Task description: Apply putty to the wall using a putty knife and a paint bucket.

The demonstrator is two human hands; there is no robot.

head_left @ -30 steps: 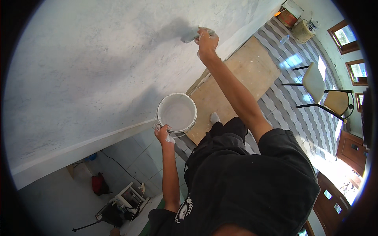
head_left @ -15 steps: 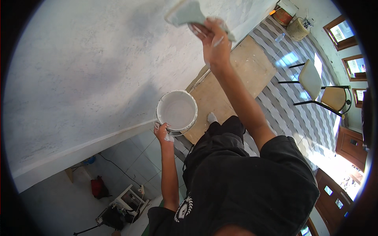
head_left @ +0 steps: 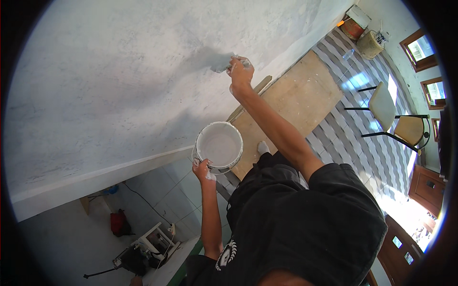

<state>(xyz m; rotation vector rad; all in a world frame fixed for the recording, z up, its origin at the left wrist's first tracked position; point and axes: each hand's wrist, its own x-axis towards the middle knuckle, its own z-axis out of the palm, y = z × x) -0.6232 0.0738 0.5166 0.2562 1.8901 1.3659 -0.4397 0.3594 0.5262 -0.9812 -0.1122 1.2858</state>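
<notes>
My right hand grips a grey scraper against the white, mottled wall, at the upper middle of the view. Its blade is partly hidden in its shadow. My left hand, smeared with white, is closed on the rim and handle side of a white bucket, held at waist height near the wall. The bucket has pale grey material inside.
A tan board lies on the patterned floor below me. At right stand a metal-framed chair, a tub of tools and a bottle. Beyond the wall's lower-left edge are a red bag and equipment.
The scraper was lifted off the wall half a second ago and is now back against it, lower and farther left than a second ago. The bucket has shifted slightly down and right in view.
</notes>
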